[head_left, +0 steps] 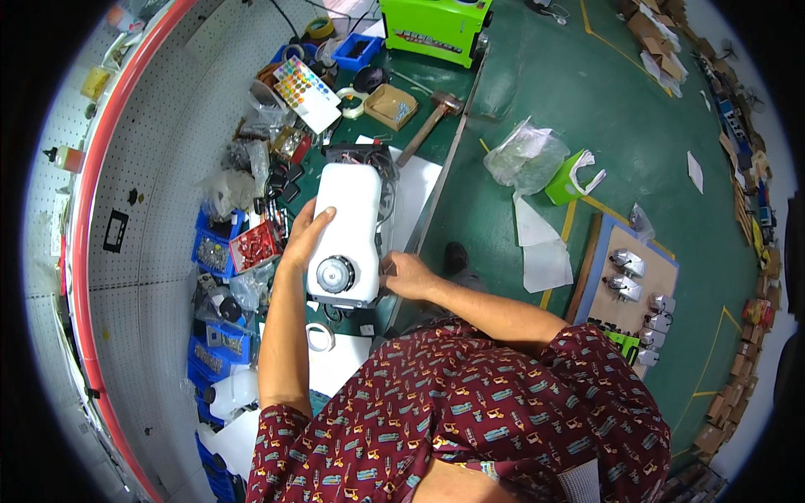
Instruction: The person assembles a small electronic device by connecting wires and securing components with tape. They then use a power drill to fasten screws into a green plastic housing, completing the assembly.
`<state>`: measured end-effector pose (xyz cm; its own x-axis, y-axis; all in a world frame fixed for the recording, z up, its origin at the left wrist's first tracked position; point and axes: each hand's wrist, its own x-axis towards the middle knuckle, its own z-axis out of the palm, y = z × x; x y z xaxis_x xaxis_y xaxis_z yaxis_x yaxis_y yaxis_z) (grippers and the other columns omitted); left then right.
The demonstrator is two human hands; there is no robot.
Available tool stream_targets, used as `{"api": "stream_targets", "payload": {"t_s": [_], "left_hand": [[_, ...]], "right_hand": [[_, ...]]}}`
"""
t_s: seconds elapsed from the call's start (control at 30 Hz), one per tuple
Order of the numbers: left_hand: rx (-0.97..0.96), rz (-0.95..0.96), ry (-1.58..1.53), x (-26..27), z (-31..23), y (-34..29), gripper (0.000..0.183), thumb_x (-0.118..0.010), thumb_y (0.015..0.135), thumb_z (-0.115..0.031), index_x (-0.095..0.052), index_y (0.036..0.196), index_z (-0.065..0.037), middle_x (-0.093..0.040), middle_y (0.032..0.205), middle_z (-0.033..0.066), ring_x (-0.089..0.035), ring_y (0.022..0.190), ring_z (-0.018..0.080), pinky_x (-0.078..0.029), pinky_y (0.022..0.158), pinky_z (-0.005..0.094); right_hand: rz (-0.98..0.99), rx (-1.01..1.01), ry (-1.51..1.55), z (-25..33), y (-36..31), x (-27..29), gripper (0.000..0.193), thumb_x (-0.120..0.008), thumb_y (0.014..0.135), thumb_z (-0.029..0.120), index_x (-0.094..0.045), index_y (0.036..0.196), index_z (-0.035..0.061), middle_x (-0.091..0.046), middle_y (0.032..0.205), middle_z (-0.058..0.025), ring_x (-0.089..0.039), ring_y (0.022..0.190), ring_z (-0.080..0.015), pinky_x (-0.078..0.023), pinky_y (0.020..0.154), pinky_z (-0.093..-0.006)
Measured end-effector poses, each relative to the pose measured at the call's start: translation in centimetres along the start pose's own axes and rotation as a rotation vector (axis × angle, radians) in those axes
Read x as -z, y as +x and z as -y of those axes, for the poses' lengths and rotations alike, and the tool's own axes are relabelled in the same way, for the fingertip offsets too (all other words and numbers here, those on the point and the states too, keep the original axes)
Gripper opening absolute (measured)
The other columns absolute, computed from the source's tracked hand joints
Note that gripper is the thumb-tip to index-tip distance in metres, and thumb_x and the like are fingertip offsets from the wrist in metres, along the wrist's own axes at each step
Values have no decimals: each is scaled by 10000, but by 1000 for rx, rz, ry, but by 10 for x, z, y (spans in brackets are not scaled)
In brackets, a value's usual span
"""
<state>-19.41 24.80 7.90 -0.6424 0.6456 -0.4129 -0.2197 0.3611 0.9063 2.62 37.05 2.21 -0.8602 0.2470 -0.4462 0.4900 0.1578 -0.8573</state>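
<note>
A white plastic tank (348, 214) with a ribbed black screw cap (335, 274) lies on the workbench, cap face up. Dark parts and wires (386, 180) show along its far end and right side. My left hand (303, 241) grips the tank's left side, the thumb resting on its top. At the tank's near right edge, my right hand (407, 277) has its fingers curled in. Whatever those fingers hold is hidden behind the knuckles and the tank.
Beyond the tank lie a hammer (429, 124), a cardboard tray (391, 106) and a green machine (436, 29). Blue bins (214, 251) and a red box of small parts (256, 246) line the left. A tape roll (319, 337) sits nearby. Bagged plastic (527, 158) lies on the floor.
</note>
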Motion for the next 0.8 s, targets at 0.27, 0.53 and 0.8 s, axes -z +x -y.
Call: {"api": "stream_targets", "payload": {"t_s": [0.27, 0.53, 0.8], "left_hand": [[-7, 14, -39, 3, 0, 2, 873, -792, 905, -385, -402, 1576, 13, -589, 1442, 221, -603, 1289, 307, -487, 1081, 419], [-143, -47, 13, 36, 29, 5, 754, -652, 997, -419, -427, 1586, -6, -519, 1547, 178, -495, 1417, 273, -371, 1181, 386], [-499, -397, 289, 22, -76, -35, 521, -606, 1063, -178, -486, 1526, 29, -576, 1483, 239, -561, 1372, 296, -406, 1170, 395]], "right_hand": [[9, -93, -31, -4, -1, 5, 575, -774, 808, 275, -624, 1220, -96, -723, 1116, -288, -718, 1061, -396, -564, 942, -436], [-52, 2, -53, -16, -4, 2, 946, -830, 803, 381, -416, 1500, -107, -602, 1387, -324, -633, 1261, -388, -529, 1053, -407], [-267, 17, 111, -98, -8, 68, 511, -773, 861, 371, -722, 1189, -17, -753, 1129, -189, -731, 1024, -305, -577, 897, -403]]}}
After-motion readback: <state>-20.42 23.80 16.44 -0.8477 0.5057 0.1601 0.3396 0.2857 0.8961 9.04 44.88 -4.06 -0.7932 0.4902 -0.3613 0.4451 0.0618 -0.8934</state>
